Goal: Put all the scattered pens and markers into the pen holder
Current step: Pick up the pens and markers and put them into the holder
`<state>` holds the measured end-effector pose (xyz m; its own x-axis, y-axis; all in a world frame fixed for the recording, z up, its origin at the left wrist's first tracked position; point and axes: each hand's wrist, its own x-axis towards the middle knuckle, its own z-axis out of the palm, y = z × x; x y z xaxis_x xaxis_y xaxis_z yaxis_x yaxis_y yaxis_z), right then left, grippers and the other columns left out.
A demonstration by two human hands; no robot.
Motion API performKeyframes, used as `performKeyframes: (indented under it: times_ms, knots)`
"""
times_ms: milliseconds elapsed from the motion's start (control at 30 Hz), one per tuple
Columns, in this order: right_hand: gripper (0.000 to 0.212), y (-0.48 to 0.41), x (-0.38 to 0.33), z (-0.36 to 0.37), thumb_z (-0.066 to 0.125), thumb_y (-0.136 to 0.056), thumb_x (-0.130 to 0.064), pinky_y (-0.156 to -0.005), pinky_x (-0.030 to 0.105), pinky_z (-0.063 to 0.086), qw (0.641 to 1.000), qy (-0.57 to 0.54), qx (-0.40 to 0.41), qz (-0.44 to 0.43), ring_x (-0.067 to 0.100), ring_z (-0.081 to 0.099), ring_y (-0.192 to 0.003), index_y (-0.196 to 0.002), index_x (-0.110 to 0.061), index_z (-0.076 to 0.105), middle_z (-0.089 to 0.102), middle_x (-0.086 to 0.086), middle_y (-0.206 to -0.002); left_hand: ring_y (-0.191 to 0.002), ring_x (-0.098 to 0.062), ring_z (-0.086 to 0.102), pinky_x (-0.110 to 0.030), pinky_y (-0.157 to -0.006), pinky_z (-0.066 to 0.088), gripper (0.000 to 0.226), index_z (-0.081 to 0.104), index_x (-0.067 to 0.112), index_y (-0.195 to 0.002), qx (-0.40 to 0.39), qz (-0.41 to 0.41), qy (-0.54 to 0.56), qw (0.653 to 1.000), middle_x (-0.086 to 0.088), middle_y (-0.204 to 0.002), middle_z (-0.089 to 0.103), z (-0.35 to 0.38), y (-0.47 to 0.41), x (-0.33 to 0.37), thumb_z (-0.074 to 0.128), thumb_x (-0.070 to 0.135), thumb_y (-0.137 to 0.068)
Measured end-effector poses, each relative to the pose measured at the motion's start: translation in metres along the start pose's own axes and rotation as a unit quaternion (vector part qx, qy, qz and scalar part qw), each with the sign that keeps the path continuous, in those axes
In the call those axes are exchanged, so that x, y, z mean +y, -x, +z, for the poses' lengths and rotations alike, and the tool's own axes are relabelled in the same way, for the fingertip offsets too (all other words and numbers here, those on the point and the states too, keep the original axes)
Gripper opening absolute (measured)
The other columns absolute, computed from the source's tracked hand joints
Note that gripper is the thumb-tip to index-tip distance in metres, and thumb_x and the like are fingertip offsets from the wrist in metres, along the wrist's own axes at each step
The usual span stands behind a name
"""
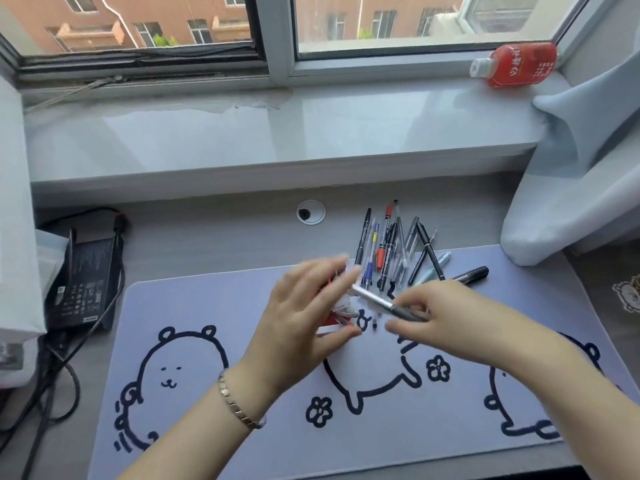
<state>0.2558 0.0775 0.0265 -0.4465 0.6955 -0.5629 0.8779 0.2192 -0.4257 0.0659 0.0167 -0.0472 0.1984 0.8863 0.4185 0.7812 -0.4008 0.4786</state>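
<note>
Silver pen (377,301) pinched in right grip (440,317); left grip (304,317) clasps red holder (329,327) (blurred).

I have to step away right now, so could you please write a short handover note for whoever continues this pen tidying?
Left hand: wrapped around the red and white pen holder on the desk mat.
Right hand: grip closed on a silver and grey pen, its far end pointing at the holder.
Done: cannot tell whether any pen is inside yet; the hand hides the holder.
Left: insert this pen, then the pile of pens and markers behind, including the black marker at its right.
</note>
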Motion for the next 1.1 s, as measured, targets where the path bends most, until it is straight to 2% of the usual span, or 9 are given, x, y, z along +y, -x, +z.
performKeyframes:
  times_ms: [67,167,367,533,633,767,900,1033,1100]
  knots:
    - [0.036,-0.003,-0.017,0.002,0.055,-0.082,-0.047,-0.048,0.026,0.03,0.999,0.028,-0.003,-0.025,0.011,0.039,-0.047,-0.06,-0.019,0.053,0.046,-0.002,-0.054,-0.102,-0.017,0.053,-0.032,-0.084,0.044,0.044,0.05,0.02,-0.118,0.018,0.073,-0.052,0.996,0.003,-0.114,0.063,0.002,-0.007,0.004,0.067,0.029,-0.079]
    - [0.039,-0.007,-0.032,0.001,0.051,-0.083,-0.049,-0.049,0.027,0.03,0.999,-0.02,0.02,-0.043,0.013,0.037,-0.049,-0.066,-0.016,0.062,0.044,-0.001,-0.054,-0.078,-0.021,0.056,-0.033,-0.065,0.049,0.029,0.06,0.013,-0.099,0.026,0.086,-0.067,0.994,0.0,-0.086,0.07,0.006,-0.011,0.002,0.072,0.009,-0.073]
    - [0.044,-0.005,-0.015,-0.005,0.032,-0.095,-0.044,-0.05,0.027,0.028,0.982,-0.169,0.086,0.005,0.013,0.032,-0.048,-0.065,-0.015,0.046,0.036,-0.003,-0.055,-0.084,-0.016,0.059,-0.026,-0.073,0.05,0.014,0.06,0.019,-0.097,0.054,-0.069,0.035,0.996,-0.002,-0.094,0.069,-0.005,-0.014,0.001,0.053,0.015,-0.086]
    - [0.019,-0.004,-0.002,0.005,0.043,-0.096,-0.024,-0.053,0.016,0.039,0.861,-0.43,0.264,-0.068,0.013,0.042,-0.06,-0.093,-0.03,0.061,0.05,-0.012,-0.056,-0.077,-0.012,0.066,-0.029,-0.073,0.057,0.042,0.044,0.046,-0.09,0.072,-0.313,0.299,0.899,0.011,-0.085,0.062,-0.008,-0.013,0.009,0.052,0.005,-0.089]
    - [0.012,-0.013,-0.013,0.015,0.047,-0.094,-0.021,-0.074,0.003,0.045,0.801,-0.495,0.31,-0.132,0.003,0.059,-0.082,-0.094,-0.025,0.058,0.067,-0.016,-0.075,-0.077,-0.016,0.063,-0.038,-0.073,0.056,0.04,0.047,0.04,-0.082,0.053,-0.344,0.27,0.898,0.009,-0.082,0.063,-0.003,-0.008,0.009,0.054,0.001,-0.086]
    - [0.006,-0.031,-0.029,0.038,0.051,-0.092,-0.013,-0.082,0.025,0.053,0.842,-0.384,0.317,-0.21,0.009,0.065,-0.088,-0.097,-0.015,0.054,0.066,-0.003,-0.09,-0.09,-0.008,0.06,-0.02,-0.075,0.052,0.037,0.051,0.038,-0.086,0.083,-0.318,0.189,0.925,0.007,-0.09,0.062,-0.001,0.001,0.007,0.061,0.002,-0.082]
    - [0.047,-0.053,-0.022,0.071,0.056,-0.088,-0.012,-0.06,0.033,0.051,0.88,-0.189,0.366,-0.237,0.021,0.061,-0.062,-0.124,-0.026,0.03,0.067,0.009,-0.08,-0.092,-0.008,0.056,-0.017,-0.08,0.046,0.03,0.059,0.015,-0.105,0.074,-0.188,0.046,0.978,-0.002,-0.099,0.068,0.002,0.011,-0.011,0.06,-0.004,-0.081]
    - [0.038,-0.062,-0.013,0.089,0.059,-0.081,-0.013,-0.068,0.029,0.05,0.869,-0.102,0.403,-0.27,0.019,0.063,-0.071,-0.116,-0.017,0.045,0.07,0.003,-0.075,-0.096,-0.024,0.061,-0.035,-0.083,0.051,0.021,0.071,0.009,-0.097,0.069,-0.135,-0.036,0.988,-0.001,-0.1,0.072,0.008,0.015,-0.017,0.055,0.017,-0.084]
    - [0.034,-0.061,-0.007,0.09,0.06,-0.081,-0.017,-0.078,0.027,0.045,0.87,-0.079,0.403,-0.273,0.017,0.056,-0.083,-0.114,-0.015,0.055,0.071,0.002,-0.084,-0.106,-0.024,0.054,-0.03,-0.093,0.044,0.025,0.069,0.01,-0.098,0.065,-0.135,-0.003,0.989,-0.002,-0.105,0.07,0.008,0.015,-0.014,0.054,0.023,-0.084]
